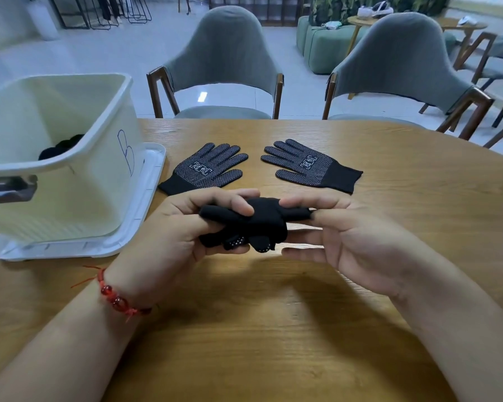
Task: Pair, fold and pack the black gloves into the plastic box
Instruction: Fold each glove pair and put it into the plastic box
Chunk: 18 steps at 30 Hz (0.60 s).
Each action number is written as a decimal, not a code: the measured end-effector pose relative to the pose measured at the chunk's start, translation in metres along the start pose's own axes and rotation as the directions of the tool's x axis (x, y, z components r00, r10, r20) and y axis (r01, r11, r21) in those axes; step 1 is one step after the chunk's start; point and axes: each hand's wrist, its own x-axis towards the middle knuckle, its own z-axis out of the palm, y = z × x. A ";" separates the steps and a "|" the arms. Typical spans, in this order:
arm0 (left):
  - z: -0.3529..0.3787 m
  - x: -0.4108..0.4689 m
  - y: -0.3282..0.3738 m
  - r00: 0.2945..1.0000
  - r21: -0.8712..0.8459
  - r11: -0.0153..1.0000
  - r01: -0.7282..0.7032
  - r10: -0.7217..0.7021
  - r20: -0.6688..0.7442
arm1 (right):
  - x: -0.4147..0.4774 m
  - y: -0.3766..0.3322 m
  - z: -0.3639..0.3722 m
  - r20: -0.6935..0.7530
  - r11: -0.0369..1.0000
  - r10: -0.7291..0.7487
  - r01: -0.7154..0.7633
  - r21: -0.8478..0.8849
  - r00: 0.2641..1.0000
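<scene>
You hold a rolled glove bundle (253,224) above the table (273,329) in both hands.
Your left hand (174,227) curls its fingers round it; your right hand (346,239) pinches its end. 2 flat gloves (206,169) lie beyond; the plastic box (70,169) stands at your left.

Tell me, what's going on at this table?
A person is folding a bundle of black gloves: the left hand grips it, the right hand pinches one end. Beyond, a left-side glove and a right-side glove lie flat on the table. The plastic box already holds something black.
</scene>
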 end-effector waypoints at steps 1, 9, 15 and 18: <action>-0.001 0.001 -0.001 1.000 0.002 1.000 0.002 -0.002 0.006 | 0.000 -0.001 -0.001 0.010 1.000 0.002 -0.002 0.012 1.000; -0.003 -0.002 0.000 0.998 0.020 1.000 -0.013 0.012 0.060 | 0.002 0.007 0.018 -0.096 0.986 -0.148 0.140 -0.089 0.984; 0.003 -0.008 0.010 0.980 0.132 0.983 -0.125 0.143 -0.137 | 0.007 0.003 0.049 -0.205 0.927 -0.376 0.362 -0.100 0.904; 0.002 -0.015 0.024 0.951 0.123 0.981 -0.152 0.179 -0.251 | 0.007 -0.008 0.065 -0.184 0.899 -0.438 0.424 -0.111 0.880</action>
